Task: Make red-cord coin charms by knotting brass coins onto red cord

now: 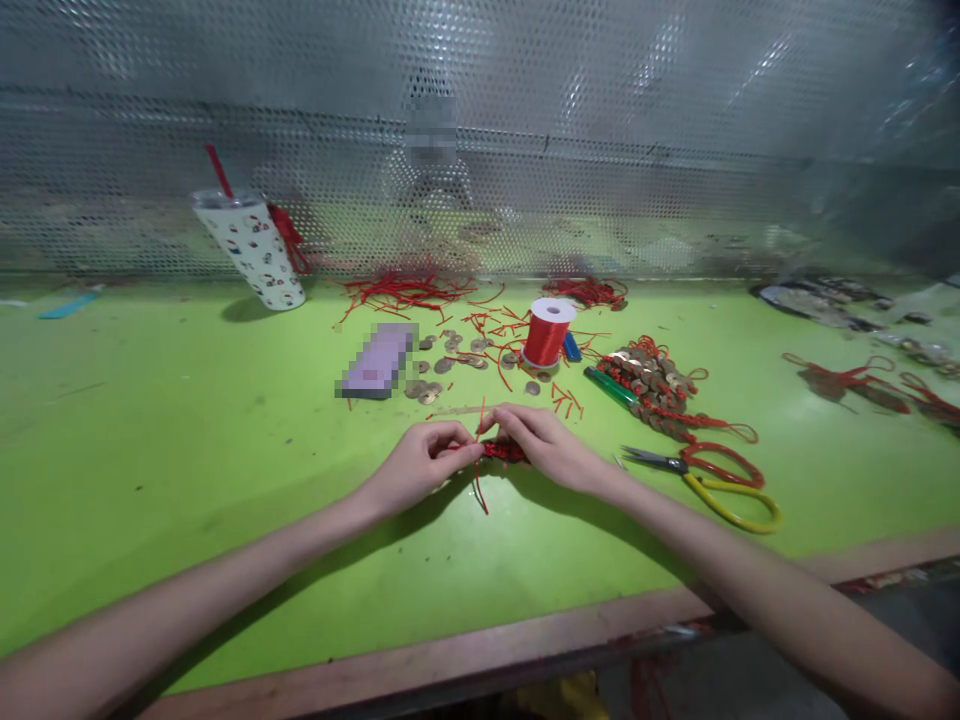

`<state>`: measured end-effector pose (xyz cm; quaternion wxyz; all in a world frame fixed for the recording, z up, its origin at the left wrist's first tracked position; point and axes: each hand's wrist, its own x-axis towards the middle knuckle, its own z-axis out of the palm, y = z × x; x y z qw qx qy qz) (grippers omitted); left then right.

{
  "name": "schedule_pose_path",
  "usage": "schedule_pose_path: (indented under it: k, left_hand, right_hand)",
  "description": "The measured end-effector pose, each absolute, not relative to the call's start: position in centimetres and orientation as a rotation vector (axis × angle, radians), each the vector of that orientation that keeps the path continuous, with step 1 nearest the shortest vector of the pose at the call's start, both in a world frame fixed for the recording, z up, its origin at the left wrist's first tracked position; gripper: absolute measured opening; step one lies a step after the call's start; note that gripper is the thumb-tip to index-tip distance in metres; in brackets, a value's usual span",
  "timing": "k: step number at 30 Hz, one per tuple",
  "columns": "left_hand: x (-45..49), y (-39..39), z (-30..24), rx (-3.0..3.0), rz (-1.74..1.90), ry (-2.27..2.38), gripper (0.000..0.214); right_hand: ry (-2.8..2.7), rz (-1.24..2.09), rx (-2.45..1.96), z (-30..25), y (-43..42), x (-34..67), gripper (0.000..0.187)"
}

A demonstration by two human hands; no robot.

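Both hands meet above the green tabletop around a braided red cord [504, 452]. My left hand [433, 458] pinches the cord's left end between thumb and forefinger. Curled over the other part is my right hand [541, 442], its fingers closed around the braid. A loose red strand hangs down below the fingertips, and another short end sticks up between the hands. Much of the braid is hidden by the right fingers. Just beyond the hands lie several loose brass-coloured coins [425, 390]. A spool of red cord [548, 332] stands upright behind them.
Scissors [686, 465] with red and yellow handles lie right of my right hand. Beyond them are a green lighter [611, 388] and a pile of corded coins [649, 375]. A phone [379, 358], a patterned tumbler [259, 250] and cut red cords [409, 292] lie farther back, before a perforated metal screen [337, 180].
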<state>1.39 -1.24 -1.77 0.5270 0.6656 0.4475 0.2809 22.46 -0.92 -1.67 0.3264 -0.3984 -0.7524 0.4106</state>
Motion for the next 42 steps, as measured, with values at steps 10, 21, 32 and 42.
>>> schedule_pose_path:
  k: [10,21,32,42]
  left_hand:
    - [0.5,-0.5,-1.1,1.461,0.794,1.233,0.028]
    - [0.5,-1.0,-1.5,1.848,0.695,1.248,0.035]
    - [-1.1,-3.7,-2.2,2.765,0.861,1.187,0.022]
    - [0.1,-4.2,-3.0,3.015,0.955,0.606,0.017]
  right_hand:
    - [-1.947,1.299,-1.133,-0.9,1.4,24.6,0.023]
    - [-2.024,1.066,-1.145,-1.4,2.4,25.6,0.019]
    - [-2.196,0.785,-1.127,-2.1,2.8,25.0,0.011]
    - [-2.540,0.251,-0.860,-2.8,5.2,22.2,0.015]
